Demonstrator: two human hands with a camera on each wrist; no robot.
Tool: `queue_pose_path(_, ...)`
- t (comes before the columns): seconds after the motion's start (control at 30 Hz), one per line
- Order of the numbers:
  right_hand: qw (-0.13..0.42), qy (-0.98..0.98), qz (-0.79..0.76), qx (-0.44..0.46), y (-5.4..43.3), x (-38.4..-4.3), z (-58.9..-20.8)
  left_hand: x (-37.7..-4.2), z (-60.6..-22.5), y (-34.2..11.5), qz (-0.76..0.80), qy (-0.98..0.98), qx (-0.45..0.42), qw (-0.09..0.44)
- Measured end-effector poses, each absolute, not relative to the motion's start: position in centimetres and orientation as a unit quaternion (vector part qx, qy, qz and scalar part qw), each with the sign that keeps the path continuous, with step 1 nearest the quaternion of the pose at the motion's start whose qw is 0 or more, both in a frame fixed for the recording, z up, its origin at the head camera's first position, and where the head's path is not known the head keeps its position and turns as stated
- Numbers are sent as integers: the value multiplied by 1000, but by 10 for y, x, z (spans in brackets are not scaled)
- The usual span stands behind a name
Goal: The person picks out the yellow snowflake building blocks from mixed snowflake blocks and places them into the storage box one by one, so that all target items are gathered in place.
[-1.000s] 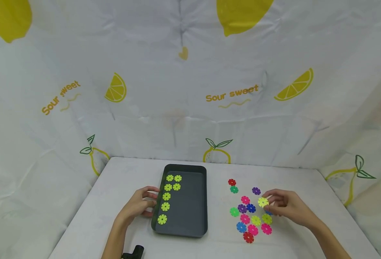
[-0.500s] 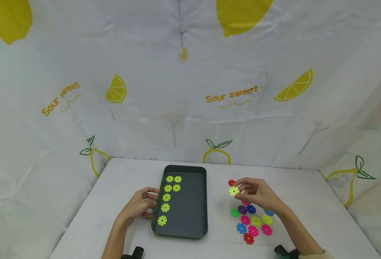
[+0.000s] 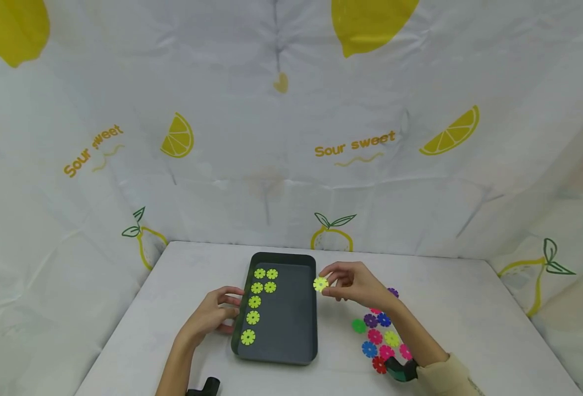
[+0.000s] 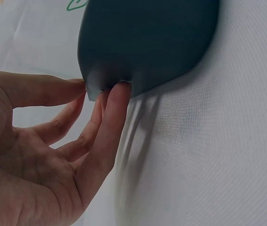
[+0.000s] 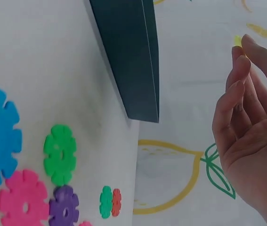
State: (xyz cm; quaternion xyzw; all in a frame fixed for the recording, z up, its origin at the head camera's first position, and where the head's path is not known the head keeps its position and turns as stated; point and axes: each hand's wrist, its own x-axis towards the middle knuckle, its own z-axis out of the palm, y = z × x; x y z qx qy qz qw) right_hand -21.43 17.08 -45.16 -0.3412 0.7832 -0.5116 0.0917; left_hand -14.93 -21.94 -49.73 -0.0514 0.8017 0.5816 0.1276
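My right hand [image 3: 353,283] pinches a yellow notched plastic building disc [image 3: 320,284] between thumb and fingertips, over the right rim of a dark grey rectangular tray [image 3: 291,319]. In the right wrist view only a sliver of that yellow disc [image 5: 238,41] shows at the fingertips. My left hand [image 3: 214,313] holds the tray by its left side; the left wrist view has its fingertips [image 4: 122,92] against the tray wall [image 4: 147,42]. Inside the tray lie several yellow discs [image 3: 253,317], lined up along the left, with a shorter second column started at the far end.
Right of the tray lies a loose group of discs in several colours, among them a blue disc [image 3: 369,348], a green disc [image 3: 358,325] and a yellow disc [image 3: 392,338]. My right forearm and a black wrist device [image 3: 401,369] cover part of the group. A lemon-print cloth [image 3: 271,165] hangs behind the white table.
My right hand has carried the yellow disc leftward from the loose group to the tray's right rim. My left hand and the tray have stayed in place.
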Motion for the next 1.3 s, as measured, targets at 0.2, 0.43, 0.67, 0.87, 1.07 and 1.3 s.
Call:
queue_pose_path(0.2,105,776,-510,-357,143,-221,-446,-149,-498,-220,582,801,-52,129)
queue_pose_path(0.43,116,752,-524,-382,113,-230,-441,-149,-498,-220,583,800,-53,129)
queue_pose_path(0.67,134,746,-522,-392,85,-239,-441,-149,-499,-219,583,801,-54,126)
queue_pose_path(0.87,157,739,-516,-405,62,-247,-446,-150,-499,-220,582,800,-60,133)
queue_pose_path(1.07,186,743,-501,-403,44,-258,-449,-152,-497,-220,580,801,-57,133)
queue_pose_path(1.3,227,749,-468,-411,34,-271,-461,-153,-498,-221,582,800,-53,134)
